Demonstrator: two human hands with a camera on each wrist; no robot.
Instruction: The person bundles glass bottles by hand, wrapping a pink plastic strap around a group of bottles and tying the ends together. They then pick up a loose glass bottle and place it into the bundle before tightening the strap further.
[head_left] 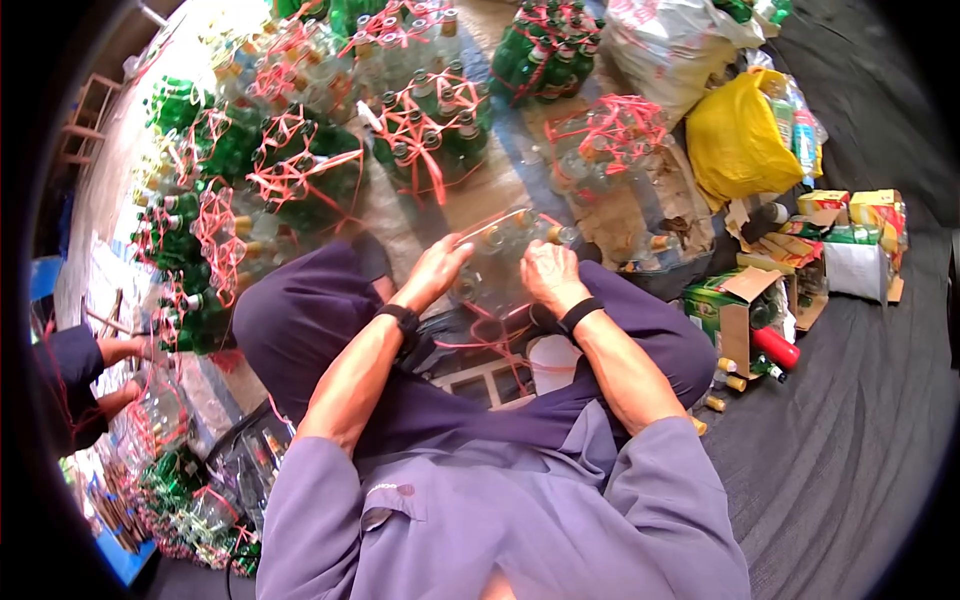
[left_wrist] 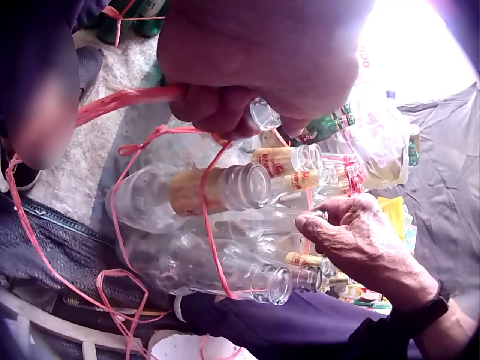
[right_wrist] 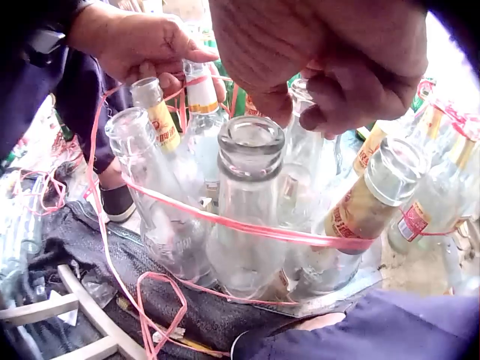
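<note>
Clear glass bottles [right_wrist: 244, 236] stand in a tight cluster between the person's knees, some with yellow neck labels. A loop of pink plastic string [right_wrist: 247, 227] runs around their upper parts. At the far-left side of the cluster, the left hand [head_left: 437, 268] grips the pink string, and a thick strand [left_wrist: 127, 101] of it leaves the curled fingers. Across from it, the right hand [head_left: 552, 275] is curled over the bottle tops, thumb and fingers at one clear bottle neck [right_wrist: 302, 91]. Its fingertips are partly hidden by the hand.
Bundles of green bottles [head_left: 430, 130] tied with pink string stand ahead and to the left. A yellow bag [head_left: 740, 135] and opened cartons [head_left: 735, 300] lie on the right. Loose string [left_wrist: 124, 300] trails by a slatted frame [right_wrist: 82, 315] and a white container [head_left: 553, 362].
</note>
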